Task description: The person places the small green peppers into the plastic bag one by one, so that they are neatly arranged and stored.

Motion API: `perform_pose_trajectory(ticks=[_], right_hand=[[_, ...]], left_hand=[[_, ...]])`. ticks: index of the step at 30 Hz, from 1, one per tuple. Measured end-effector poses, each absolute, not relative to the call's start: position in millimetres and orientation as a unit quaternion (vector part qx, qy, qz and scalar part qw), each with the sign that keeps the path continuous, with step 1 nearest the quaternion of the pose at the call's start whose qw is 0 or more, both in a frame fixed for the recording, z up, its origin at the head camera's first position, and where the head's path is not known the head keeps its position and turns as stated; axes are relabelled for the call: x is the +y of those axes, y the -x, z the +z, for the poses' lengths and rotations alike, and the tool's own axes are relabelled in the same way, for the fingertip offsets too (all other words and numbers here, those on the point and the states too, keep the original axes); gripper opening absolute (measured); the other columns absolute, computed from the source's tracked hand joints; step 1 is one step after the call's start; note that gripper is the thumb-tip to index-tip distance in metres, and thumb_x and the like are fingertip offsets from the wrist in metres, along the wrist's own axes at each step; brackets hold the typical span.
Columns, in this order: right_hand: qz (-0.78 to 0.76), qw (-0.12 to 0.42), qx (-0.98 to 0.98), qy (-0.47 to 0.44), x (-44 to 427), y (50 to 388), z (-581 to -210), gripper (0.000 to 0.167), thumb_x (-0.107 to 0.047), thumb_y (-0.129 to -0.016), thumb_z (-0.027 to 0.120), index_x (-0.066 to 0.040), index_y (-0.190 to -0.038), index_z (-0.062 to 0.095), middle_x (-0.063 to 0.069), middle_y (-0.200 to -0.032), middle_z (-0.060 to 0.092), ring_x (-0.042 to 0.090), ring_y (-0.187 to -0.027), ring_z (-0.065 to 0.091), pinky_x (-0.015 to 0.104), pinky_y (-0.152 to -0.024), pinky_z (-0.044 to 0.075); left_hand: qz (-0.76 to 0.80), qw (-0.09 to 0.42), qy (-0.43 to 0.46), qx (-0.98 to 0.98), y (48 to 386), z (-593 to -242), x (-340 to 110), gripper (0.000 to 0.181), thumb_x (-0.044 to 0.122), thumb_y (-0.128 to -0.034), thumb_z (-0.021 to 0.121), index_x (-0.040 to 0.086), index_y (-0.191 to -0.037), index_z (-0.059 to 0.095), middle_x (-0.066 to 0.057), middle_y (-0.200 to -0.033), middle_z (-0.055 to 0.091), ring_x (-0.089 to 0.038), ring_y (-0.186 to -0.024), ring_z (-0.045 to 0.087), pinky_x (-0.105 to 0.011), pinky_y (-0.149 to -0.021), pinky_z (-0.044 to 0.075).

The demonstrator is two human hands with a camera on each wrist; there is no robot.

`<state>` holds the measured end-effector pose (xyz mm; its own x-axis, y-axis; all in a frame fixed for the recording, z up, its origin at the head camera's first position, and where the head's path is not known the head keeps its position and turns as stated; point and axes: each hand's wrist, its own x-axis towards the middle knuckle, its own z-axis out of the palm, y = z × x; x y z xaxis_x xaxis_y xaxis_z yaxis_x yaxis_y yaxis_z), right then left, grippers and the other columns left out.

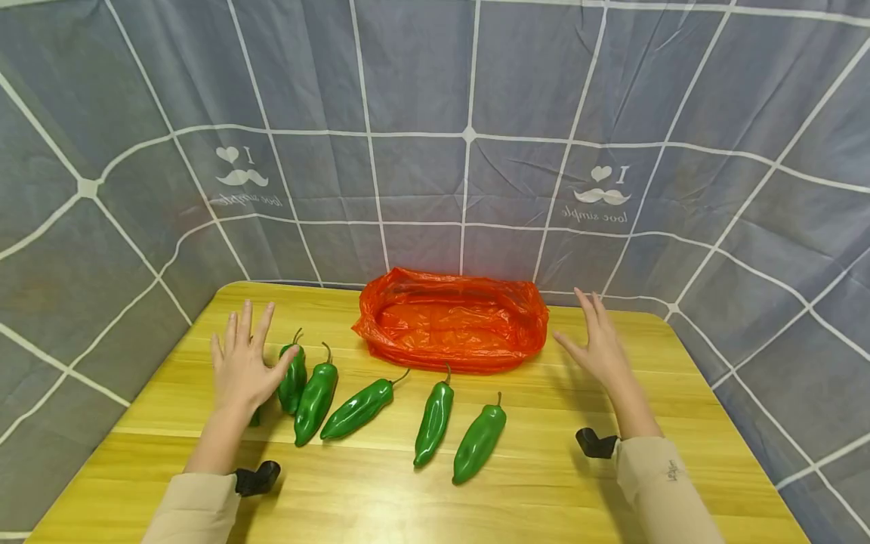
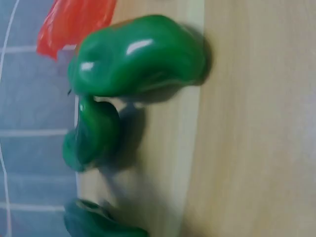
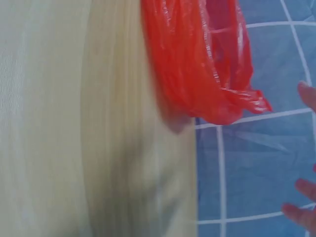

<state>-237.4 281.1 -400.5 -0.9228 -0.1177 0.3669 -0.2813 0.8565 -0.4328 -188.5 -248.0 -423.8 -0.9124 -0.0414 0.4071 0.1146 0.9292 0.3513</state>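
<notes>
My left hand (image 1: 246, 374), fingers spread, hovers above the left end of a row of green peppers and holds nothing. Beneath it a pepper is mostly hidden; beside its thumb lie a pepper with an upright stem (image 1: 293, 384) and a longer pepper (image 1: 316, 402). Further right rest a slanted pepper (image 1: 358, 410), another pepper (image 1: 433, 425) and the rightmost pepper (image 1: 479, 444). An open red plastic bag (image 1: 448, 355) sits behind them. To the bag's right my right hand (image 1: 601, 347) is held up, fingers extended, apart from the bag and holding nothing.
The peppers and bag lie on a wood-grain table (image 1: 367, 499). A grey-blue cloth (image 1: 421, 181) with white grid lines hangs behind the table and along both sides. Black wrist cameras (image 1: 257, 479) project inward from both sleeves.
</notes>
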Motion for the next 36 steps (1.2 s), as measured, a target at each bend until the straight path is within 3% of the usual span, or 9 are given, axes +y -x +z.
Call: perform_pose_trajectory(ticks=[5,15,20,29,36], right_hand=[[0.356,0.183,-0.906,-0.138,282.2,251.2,-413.8,0.079,-0.013,-0.082,0.068,-0.016,-0.146,0.022,0.024,-0.144,0.024,0.05,-0.121,0.033,0.066,-0.09,0.032],[0.479,0.06,-0.864,-0.142,283.0,271.8,-428.5,0.069,-0.017,-0.089,0.06,-0.018,-0.146,0.02,0.023,-0.148,0.014,0.055,-0.123,0.027,0.067,-0.092,0.027],[0.502,0.033,-0.853,-0.137,280.1,278.9,-433.7,0.064,-0.015,-0.09,0.058,-0.012,-0.145,0.026,0.024,-0.148,0.015,0.055,-0.123,0.028,0.06,-0.094,0.032],[0.529,0.004,-0.832,-0.167,276.4,290.3,-445.9,0.058,-0.004,-0.089,0.056,0.001,-0.141,0.029,0.027,-0.145,0.021,0.05,-0.126,0.025,0.058,-0.1,0.025],[0.531,-0.02,-0.836,-0.136,271.6,290.8,-450.4,0.059,-0.016,-0.089,0.06,-0.01,-0.141,0.033,0.021,-0.145,0.025,0.045,-0.127,0.029,0.054,-0.098,0.032]], left_hand=[[-0.292,0.214,-0.029,-0.931,178.8,-432.5,-260.8,0.075,0.048,-0.0874,0.051,0.028,-0.148,0.012,-0.019,-0.151,0.003,-0.045,-0.134,0.006,-0.065,-0.101,0.006],[-0.447,0.165,-0.112,-0.872,166.2,-450.1,-273.6,0.08,0.03,-0.0834,0.064,0.026,-0.147,0.016,-0.029,-0.142,0.011,-0.052,-0.122,0.025,-0.068,-0.091,0.025],[-0.469,0.12,-0.091,-0.87,161.3,-453.7,-281.3,0.081,0.028,-0.0856,0.063,0.022,-0.148,0.012,-0.037,-0.137,0.012,-0.056,-0.115,0.032,-0.065,-0.089,0.031],[-0.451,0.042,-0.054,-0.89,158.4,-455.7,-294.8,0.076,0.03,-0.088,0.06,0.011,-0.147,0.015,-0.041,-0.131,0.018,-0.059,-0.113,0.034,-0.066,-0.087,0.033],[-0.431,0.003,-0.031,-0.902,161.2,-457.1,-299.3,0.07,0.025,-0.0898,0.057,0.005,-0.145,0.019,-0.042,-0.129,0.029,-0.058,-0.111,0.039,-0.062,-0.085,0.037]])
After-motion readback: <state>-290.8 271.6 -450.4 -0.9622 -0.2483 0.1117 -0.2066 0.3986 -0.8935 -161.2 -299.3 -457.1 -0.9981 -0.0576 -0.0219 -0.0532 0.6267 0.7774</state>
